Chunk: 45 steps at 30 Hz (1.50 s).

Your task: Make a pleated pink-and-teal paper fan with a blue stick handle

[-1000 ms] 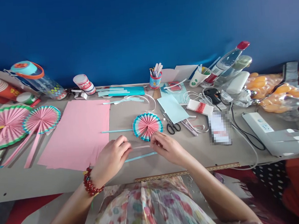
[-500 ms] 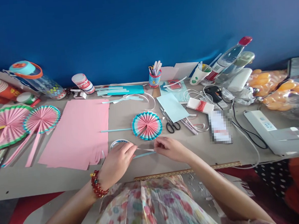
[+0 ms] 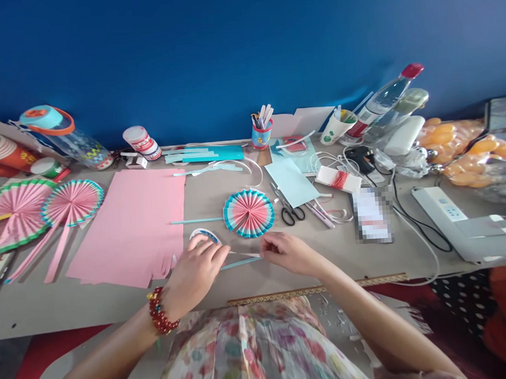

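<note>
A narrow white tape strip stretches between my two hands, low over the table. My left hand pinches its left end, with a red bead bracelet on the wrist. The other end is pinched in my right hand, fingers curled in. Just behind my left fingers stands a tape roll, partly hidden by them. Beneath the strip lies a light blue paper strip. A round pleated pink fan with blue edging rests beyond my hands, with a thin blue stick reaching left from it.
Pink paper sheets lie on the left, beside finished-looking fans. Black-handled scissors and a pale blue sheet are right of the middle. Farther right are a phone, cables and a power strip. Bottles and cups line the blue wall.
My left hand has shifted a little to the left and its fingers have spread slightly, showing more of the roll. My right hand has stayed nearly still.
</note>
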{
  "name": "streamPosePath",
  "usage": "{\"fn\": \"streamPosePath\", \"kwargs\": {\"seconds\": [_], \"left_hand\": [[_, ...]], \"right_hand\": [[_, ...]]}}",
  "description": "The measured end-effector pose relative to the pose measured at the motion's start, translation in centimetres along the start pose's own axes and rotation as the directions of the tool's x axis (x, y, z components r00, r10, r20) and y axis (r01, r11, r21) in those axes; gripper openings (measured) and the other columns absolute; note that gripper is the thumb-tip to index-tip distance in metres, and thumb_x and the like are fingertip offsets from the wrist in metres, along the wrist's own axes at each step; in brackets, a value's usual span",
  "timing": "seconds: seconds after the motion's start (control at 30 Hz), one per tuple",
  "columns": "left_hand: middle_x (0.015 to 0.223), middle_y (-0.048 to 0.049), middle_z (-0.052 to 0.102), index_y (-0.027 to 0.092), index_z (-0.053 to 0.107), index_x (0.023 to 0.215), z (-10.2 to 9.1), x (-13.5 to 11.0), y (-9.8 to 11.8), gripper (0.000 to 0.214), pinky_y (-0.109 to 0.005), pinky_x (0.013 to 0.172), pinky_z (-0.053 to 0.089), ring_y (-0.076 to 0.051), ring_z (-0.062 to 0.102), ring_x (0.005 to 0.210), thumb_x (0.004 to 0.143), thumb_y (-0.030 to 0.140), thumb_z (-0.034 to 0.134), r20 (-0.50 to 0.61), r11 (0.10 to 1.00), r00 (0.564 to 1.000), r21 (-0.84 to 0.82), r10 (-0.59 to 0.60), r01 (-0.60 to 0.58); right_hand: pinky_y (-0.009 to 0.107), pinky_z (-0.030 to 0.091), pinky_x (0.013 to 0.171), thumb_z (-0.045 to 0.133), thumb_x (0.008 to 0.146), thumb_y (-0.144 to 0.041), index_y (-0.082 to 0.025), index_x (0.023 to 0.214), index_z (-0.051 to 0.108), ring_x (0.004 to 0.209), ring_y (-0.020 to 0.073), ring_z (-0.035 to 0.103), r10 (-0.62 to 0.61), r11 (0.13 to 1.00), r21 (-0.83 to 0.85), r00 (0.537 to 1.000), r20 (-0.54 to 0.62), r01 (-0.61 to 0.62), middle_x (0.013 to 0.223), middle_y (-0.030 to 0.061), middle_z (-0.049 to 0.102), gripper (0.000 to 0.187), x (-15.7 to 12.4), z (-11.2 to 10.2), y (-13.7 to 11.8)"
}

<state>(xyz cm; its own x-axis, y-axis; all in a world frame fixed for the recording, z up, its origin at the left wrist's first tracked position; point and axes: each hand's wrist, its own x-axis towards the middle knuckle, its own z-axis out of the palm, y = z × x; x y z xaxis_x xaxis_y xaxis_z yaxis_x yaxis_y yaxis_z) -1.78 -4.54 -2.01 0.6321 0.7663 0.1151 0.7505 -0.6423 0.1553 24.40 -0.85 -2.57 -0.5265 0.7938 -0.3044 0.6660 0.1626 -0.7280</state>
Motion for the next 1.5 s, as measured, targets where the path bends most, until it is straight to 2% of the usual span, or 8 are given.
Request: {"fn": "streamPosePath", "kwargs": {"seconds": [0.13, 0.27, 0.47, 0.67, 0.8, 0.97, 1.33, 1.5], "left_hand": [[0.110, -0.0071, 0.070, 0.020, 0.054, 0.126, 0.9, -0.9, -0.6, 0.028, -0.036, 0.073, 0.052, -0.021, 0.066, 0.084, 0.099, 0.024, 0.049, 0.003, 0.999, 0.999, -0.011, -0.042, 0.042], [0.116, -0.0084, 0.069, 0.021, 0.042, 0.140, 1.6, -1.6, -1.3, 0.042, -0.037, 0.076, 0.054, -0.022, 0.067, 0.089, 0.100, 0.030, 0.049, -0.017, 0.991, 0.993, -0.069, -0.115, 0.114], [0.122, -0.0058, 0.064, 0.024, 0.063, 0.114, 1.4, -1.8, -1.7, 0.021, -0.037, 0.085, 0.053, -0.022, 0.064, 0.098, 0.097, 0.033, 0.055, 0.045, 0.976, 0.993, -0.183, -0.110, 0.116], [0.125, -0.0045, 0.062, 0.024, 0.066, 0.106, 2.1, -2.2, -1.6, 0.018, -0.038, 0.090, 0.052, -0.021, 0.061, 0.103, 0.099, 0.029, 0.051, -0.033, 0.956, 0.985, -0.249, -0.167, 0.153], [0.128, -0.0036, 0.063, 0.024, 0.068, 0.101, 2.6, -2.6, -1.3, 0.016, -0.041, 0.097, 0.051, -0.024, 0.058, 0.113, 0.098, 0.023, 0.052, -0.102, 0.970, 0.984, -0.208, -0.148, 0.125], [0.123, -0.0022, 0.068, 0.025, 0.067, 0.107, 2.9, -2.8, -0.7, 0.020, -0.048, 0.108, 0.044, -0.021, 0.061, 0.110, 0.098, 0.018, 0.050, -0.198, 0.989, 0.977, -0.136, -0.085, 0.059], [0.127, -0.0074, 0.065, 0.021, 0.058, 0.125, 3.7, -3.0, -1.1, 0.028, -0.047, 0.110, 0.044, -0.023, 0.058, 0.120, 0.100, 0.024, 0.047, -0.130, 0.976, 0.984, -0.197, -0.119, 0.092], [0.129, -0.0063, 0.063, 0.023, 0.062, 0.118, 3.2, -3.0, -1.2, 0.023, -0.048, 0.112, 0.041, -0.023, 0.057, 0.121, 0.100, 0.025, 0.048, -0.099, 0.972, 0.989, -0.219, -0.108, 0.085]], "right_hand": [[0.022, 0.031, 0.061, 0.057, 0.082, -0.013, -0.019, 0.078, 0.058, 0.068, 0.0116, 0.051, -0.006, 1.000, -0.001, 1.000, -0.016, 0.006, 0.077, -0.0021, 0.059, 0.007, 0.0, -0.3, 0.1], [0.022, 0.032, 0.061, 0.055, 0.081, -0.013, -0.019, 0.078, 0.058, 0.067, 0.0116, 0.050, -0.015, 1.000, 0.005, 1.000, -0.014, 0.015, 0.076, -0.0021, 0.058, 0.008, 0.0, -0.3, 0.6], [0.021, 0.031, 0.060, 0.058, 0.083, -0.018, -0.019, 0.076, 0.058, 0.065, 0.0108, 0.050, -0.012, 1.000, -0.002, 1.000, 0.002, 0.012, 0.073, -0.0031, 0.058, 0.007, 0.5, -0.2, 1.0], [0.021, 0.031, 0.058, 0.061, 0.079, -0.018, -0.019, 0.074, 0.062, 0.064, 0.0112, 0.052, 0.044, 0.998, -0.034, 0.999, 0.023, -0.043, 0.071, -0.0024, 0.061, 0.005, 1.2, -0.3, 0.8], [0.021, 0.031, 0.057, 0.062, 0.078, -0.017, -0.019, 0.073, 0.063, 0.064, 0.0113, 0.053, 0.062, 0.996, -0.061, 0.997, 0.037, -0.060, 0.072, -0.0020, 0.063, 0.005, 1.3, -0.3, 0.7], [0.022, 0.030, 0.056, 0.062, 0.077, -0.017, -0.019, 0.073, 0.065, 0.063, 0.0112, 0.053, 0.071, 0.993, -0.096, 0.996, 0.053, -0.066, 0.070, -0.0027, 0.062, 0.005, 1.6, -0.5, 0.9], [0.021, 0.029, 0.056, 0.063, 0.077, -0.016, -0.019, 0.074, 0.065, 0.063, 0.0108, 0.053, 0.064, 0.994, -0.097, 0.995, 0.082, -0.056, 0.070, -0.0029, 0.062, 0.005, 1.8, -0.6, 1.2], [0.021, 0.031, 0.058, 0.061, 0.078, -0.015, -0.019, 0.075, 0.062, 0.065, 0.0112, 0.053, 0.026, 0.995, -0.100, 0.998, 0.058, -0.020, 0.072, -0.0028, 0.062, 0.006, 1.2, -0.6, 0.7]]}}
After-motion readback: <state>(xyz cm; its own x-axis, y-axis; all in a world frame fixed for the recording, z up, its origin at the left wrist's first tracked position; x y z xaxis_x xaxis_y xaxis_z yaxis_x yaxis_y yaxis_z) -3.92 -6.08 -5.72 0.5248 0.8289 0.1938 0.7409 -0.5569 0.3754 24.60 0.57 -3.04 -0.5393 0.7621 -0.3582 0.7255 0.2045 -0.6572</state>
